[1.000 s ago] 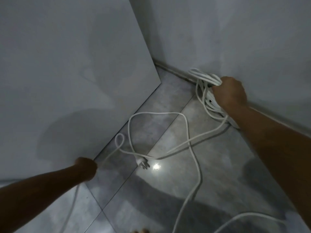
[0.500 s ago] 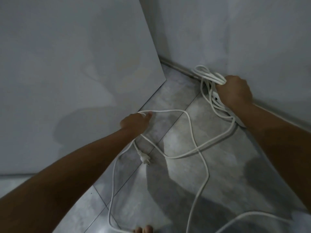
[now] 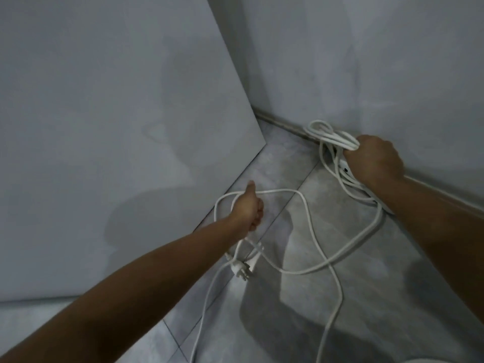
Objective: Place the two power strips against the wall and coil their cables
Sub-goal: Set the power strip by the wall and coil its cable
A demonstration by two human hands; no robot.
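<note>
At the foot of the far wall: the right hand (image 3: 374, 159) is clenched around a bundle of thin, round, white rubbery cable loops (image 3: 331, 136), held just beside the skirting (image 3: 282, 124).
Power strip: a long white plastic power strip (image 3: 345, 171) with one dark spot lies on the floor against the skirting. It is mostly hidden under the right hand and the hanging loops.
Left hand: the left hand (image 3: 248, 209) has its fingers curled round a slack strand and its thumb stretched forward.
Loose cable: smooth white cable (image 3: 284, 190) arcs from the left hand, crosses itself on the floor and runs to the bundle.
Plug: a white moulded plug (image 3: 242, 271) with metal prongs lies on the tile just below the left hand.
Floor: glossy, mottled grey tiles (image 3: 366, 297) with thin dark grout lines.
Walls: matte grey plaster wall (image 3: 366, 61); a flat grey panel (image 3: 104, 127) stands at the left.
</note>
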